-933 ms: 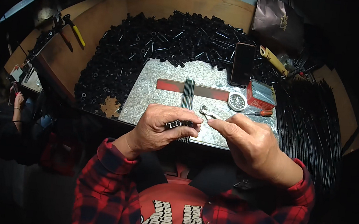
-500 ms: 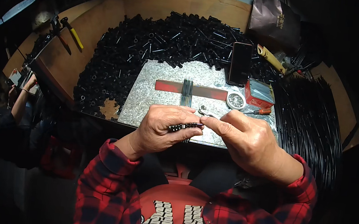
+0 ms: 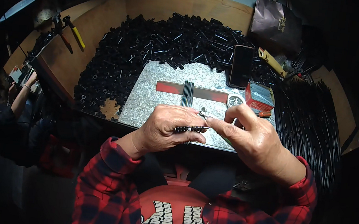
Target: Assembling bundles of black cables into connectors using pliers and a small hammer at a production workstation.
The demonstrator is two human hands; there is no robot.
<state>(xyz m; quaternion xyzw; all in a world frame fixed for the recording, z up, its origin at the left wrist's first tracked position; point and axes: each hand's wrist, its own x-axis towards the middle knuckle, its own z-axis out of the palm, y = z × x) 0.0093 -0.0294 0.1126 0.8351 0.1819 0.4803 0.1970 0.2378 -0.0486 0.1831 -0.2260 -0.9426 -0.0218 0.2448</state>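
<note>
A row of thin dark rods (image 3: 188, 94) lies side by side in my left hand (image 3: 162, 125), which is closed round it. Their dark near ends line up between the thumb and the fingers, while the far part reaches over the board. My right hand (image 3: 258, 141) is closed on a small metal tool with a rounded, open-looking tip (image 3: 203, 112); most of the tool is hidden by the fingers. The right thumb comes up close to the left fingertips, just beside the rod ends. Whether it touches them I cannot tell.
Under the hands is a speckled grey board (image 3: 146, 90) bearing a red-and-brown flat bar (image 3: 169, 87), a round dial (image 3: 235, 100) and a red box (image 3: 258, 99). A phone (image 3: 241, 66) leans against heaped black parts (image 3: 165, 39). Long black rods (image 3: 312, 114) lie right; a co-worker's arm (image 3: 24, 94) shows left.
My right hand has shifted slightly right with its forefinger raised and more bent, partly covering the dial. My left hand keeps its hold on the rods and sits slightly farther right.
</note>
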